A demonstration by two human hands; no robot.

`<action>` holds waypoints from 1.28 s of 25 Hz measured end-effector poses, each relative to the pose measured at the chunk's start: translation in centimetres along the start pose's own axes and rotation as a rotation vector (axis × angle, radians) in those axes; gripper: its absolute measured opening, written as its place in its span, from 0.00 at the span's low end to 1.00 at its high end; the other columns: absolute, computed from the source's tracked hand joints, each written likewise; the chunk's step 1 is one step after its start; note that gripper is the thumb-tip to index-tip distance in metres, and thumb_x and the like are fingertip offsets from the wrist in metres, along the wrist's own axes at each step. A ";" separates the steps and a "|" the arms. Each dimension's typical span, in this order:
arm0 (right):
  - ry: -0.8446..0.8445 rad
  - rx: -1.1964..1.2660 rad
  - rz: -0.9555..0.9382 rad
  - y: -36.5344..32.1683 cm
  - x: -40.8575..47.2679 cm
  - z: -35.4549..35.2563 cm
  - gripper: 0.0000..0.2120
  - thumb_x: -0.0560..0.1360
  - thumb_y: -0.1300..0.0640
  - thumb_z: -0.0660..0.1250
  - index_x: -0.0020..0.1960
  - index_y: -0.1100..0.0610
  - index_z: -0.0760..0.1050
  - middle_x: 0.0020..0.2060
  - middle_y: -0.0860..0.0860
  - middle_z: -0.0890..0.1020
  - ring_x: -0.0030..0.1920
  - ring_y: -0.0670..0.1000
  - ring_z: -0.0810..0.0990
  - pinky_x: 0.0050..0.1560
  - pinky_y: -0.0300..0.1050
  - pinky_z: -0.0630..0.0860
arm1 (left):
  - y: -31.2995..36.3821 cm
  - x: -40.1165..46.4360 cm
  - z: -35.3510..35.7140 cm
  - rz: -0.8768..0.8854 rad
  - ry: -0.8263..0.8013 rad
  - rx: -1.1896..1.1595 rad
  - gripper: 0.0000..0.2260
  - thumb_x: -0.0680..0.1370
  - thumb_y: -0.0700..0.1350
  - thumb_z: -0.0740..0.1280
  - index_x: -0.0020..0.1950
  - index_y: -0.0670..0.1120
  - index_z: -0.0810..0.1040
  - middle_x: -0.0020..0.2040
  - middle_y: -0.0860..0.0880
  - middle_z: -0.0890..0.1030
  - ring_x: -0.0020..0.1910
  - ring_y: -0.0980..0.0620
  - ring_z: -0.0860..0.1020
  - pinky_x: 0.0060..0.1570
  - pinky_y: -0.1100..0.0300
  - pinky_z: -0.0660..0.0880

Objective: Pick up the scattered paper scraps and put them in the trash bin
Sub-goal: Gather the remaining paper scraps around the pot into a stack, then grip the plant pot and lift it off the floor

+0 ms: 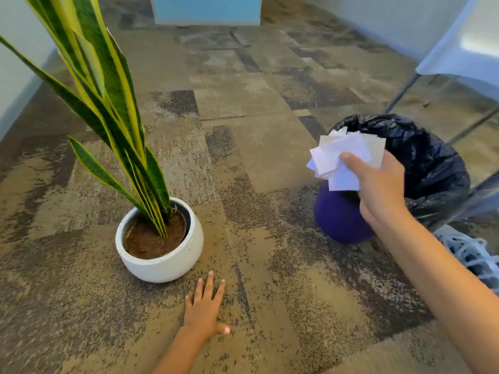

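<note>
1. Paper scraps (343,160): we hold a white bunch of them in our right hand (378,190), thumb pinched over the top, raised above the carpet (243,163).
2. The trash bin (421,163), purple with a black liner, sits just beyond and to the right of that hand; the scraps hang over its near left rim, not yet over the middle of the opening.
3. Our left hand (205,309) grasps nothing; it lies flat on the carpet, fingers spread, near the white plant pot (162,255), well apart from the bin.
4. We judge the right hand must travel a little further right and forward before letting go.
</note>
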State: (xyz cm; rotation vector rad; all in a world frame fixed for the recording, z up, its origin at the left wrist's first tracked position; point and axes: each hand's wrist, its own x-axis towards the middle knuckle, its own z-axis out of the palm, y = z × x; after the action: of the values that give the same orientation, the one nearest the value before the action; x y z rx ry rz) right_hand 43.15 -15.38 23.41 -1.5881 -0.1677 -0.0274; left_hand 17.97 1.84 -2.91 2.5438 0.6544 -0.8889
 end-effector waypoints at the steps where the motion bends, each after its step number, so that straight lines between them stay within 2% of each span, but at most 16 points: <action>1: 0.067 -0.052 -0.044 -1.0 1.7 -0.5 0.12 0.71 0.60 0.72 0.53 0.53 0.78 0.49 0.51 0.83 0.46 0.48 0.81 0.44 0.43 0.78 | 0.1 0.2 -0.2 -0.003 -0.017 0.004 0.52 0.70 0.57 0.72 0.76 0.52 0.32 0.74 0.47 0.27 0.75 0.41 0.32 0.74 0.38 0.43; 4: 0.230 -0.297 -0.143 -2.1 5.8 -1.9 0.14 0.70 0.57 0.69 0.55 0.57 0.77 0.47 0.52 0.81 0.45 0.50 0.79 0.42 0.41 0.75 | 0.4 0.3 -0.5 0.003 -0.056 0.013 0.52 0.71 0.57 0.72 0.76 0.52 0.32 0.74 0.47 0.26 0.75 0.40 0.33 0.74 0.37 0.44; 6: 0.249 -0.520 -0.198 -1.6 7.5 -2.8 0.04 0.71 0.59 0.67 0.45 0.57 0.76 0.40 0.52 0.78 0.40 0.53 0.74 0.36 0.36 0.71 | 0.3 0.3 -0.6 0.006 -0.062 0.026 0.52 0.71 0.57 0.72 0.76 0.52 0.32 0.75 0.46 0.27 0.75 0.39 0.33 0.74 0.36 0.45; 7: 0.240 -0.642 -0.207 -1.3 8.1 -3.2 0.02 0.72 0.60 0.66 0.42 0.58 0.74 0.38 0.54 0.76 0.39 0.55 0.73 0.32 0.36 0.69 | 0.3 0.3 -0.7 0.008 -0.062 0.028 0.52 0.71 0.57 0.72 0.76 0.52 0.33 0.75 0.46 0.27 0.75 0.39 0.33 0.74 0.36 0.45; 8: 0.221 -0.750 -0.197 -1.0 8.6 -3.5 0.02 0.72 0.61 0.65 0.42 0.60 0.73 0.39 0.56 0.77 0.40 0.57 0.73 0.32 0.40 0.70 | 0.3 0.3 -0.6 0.010 -0.062 0.026 0.52 0.71 0.57 0.72 0.76 0.52 0.33 0.75 0.46 0.27 0.75 0.39 0.33 0.74 0.36 0.45; 11: 0.185 -0.976 -0.164 -0.8 9.3 -3.6 0.10 0.73 0.63 0.64 0.54 0.63 0.76 0.49 0.63 0.81 0.45 0.62 0.78 0.39 0.49 0.72 | 0.3 0.4 -0.6 0.014 -0.064 0.014 0.52 0.71 0.56 0.72 0.76 0.51 0.33 0.75 0.47 0.27 0.75 0.40 0.33 0.73 0.36 0.45; 15: 0.047 -1.198 -0.139 -0.8 9.2 -3.0 0.17 0.73 0.67 0.63 0.62 0.64 0.72 0.51 0.67 0.79 0.50 0.67 0.77 0.43 0.56 0.75 | 0.3 0.5 -0.7 0.017 -0.063 0.004 0.52 0.71 0.56 0.72 0.76 0.52 0.33 0.74 0.47 0.26 0.75 0.40 0.33 0.74 0.36 0.45; 17: -0.016 -1.217 -0.059 -0.6 9.0 -2.8 0.18 0.74 0.66 0.65 0.63 0.64 0.69 0.54 0.66 0.77 0.52 0.67 0.76 0.48 0.59 0.77 | 0.3 0.5 -0.6 0.018 -0.059 0.002 0.52 0.71 0.56 0.72 0.76 0.52 0.33 0.74 0.47 0.26 0.76 0.41 0.33 0.73 0.36 0.46; 19: 0.019 -1.179 -0.083 -0.4 8.5 -2.5 0.20 0.73 0.64 0.66 0.65 0.62 0.69 0.57 0.64 0.78 0.58 0.65 0.75 0.55 0.60 0.75 | 0.2 0.5 -0.5 0.019 -0.049 0.000 0.52 0.70 0.56 0.72 0.76 0.52 0.33 0.74 0.48 0.26 0.76 0.41 0.33 0.73 0.36 0.46; 22: 0.126 -1.098 -0.423 -0.1 6.4 -1.3 0.16 0.74 0.64 0.62 0.61 0.60 0.74 0.57 0.59 0.80 0.59 0.62 0.76 0.59 0.57 0.73 | 0.1 0.5 -0.4 0.022 -0.045 0.004 0.52 0.70 0.56 0.72 0.76 0.52 0.33 0.75 0.48 0.27 0.76 0.41 0.33 0.73 0.36 0.46; 25: 0.131 -1.001 -0.762 1.5 2.6 0.9 0.10 0.73 0.65 0.61 0.52 0.61 0.77 0.47 0.58 0.81 0.50 0.61 0.76 0.49 0.54 0.72 | 0.1 0.5 -0.5 0.029 -0.047 -0.007 0.52 0.70 0.56 0.73 0.76 0.53 0.34 0.75 0.48 0.27 0.76 0.41 0.33 0.73 0.36 0.46; 28: -0.027 -0.924 -0.875 5.0 -2.3 3.1 0.08 0.71 0.67 0.62 0.47 0.61 0.78 0.42 0.57 0.81 0.45 0.60 0.76 0.44 0.54 0.74 | -0.4 0.3 -0.5 0.056 -0.018 -0.013 0.50 0.71 0.56 0.72 0.77 0.54 0.36 0.76 0.49 0.29 0.76 0.43 0.35 0.73 0.37 0.47; 32: -0.370 -0.988 -0.717 11.5 -8.4 4.3 0.10 0.69 0.67 0.68 0.49 0.59 0.80 0.46 0.54 0.82 0.50 0.59 0.78 0.46 0.53 0.77 | -2.3 -0.8 -0.4 0.138 0.042 -0.022 0.43 0.74 0.54 0.69 0.78 0.55 0.42 0.77 0.53 0.32 0.77 0.47 0.38 0.75 0.44 0.52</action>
State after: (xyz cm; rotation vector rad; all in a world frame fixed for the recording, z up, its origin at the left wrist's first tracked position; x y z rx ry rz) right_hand 35.88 -12.06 10.83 -2.4159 -1.1468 -0.4299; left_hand 16.43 3.66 -2.48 2.5583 0.4916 -0.7792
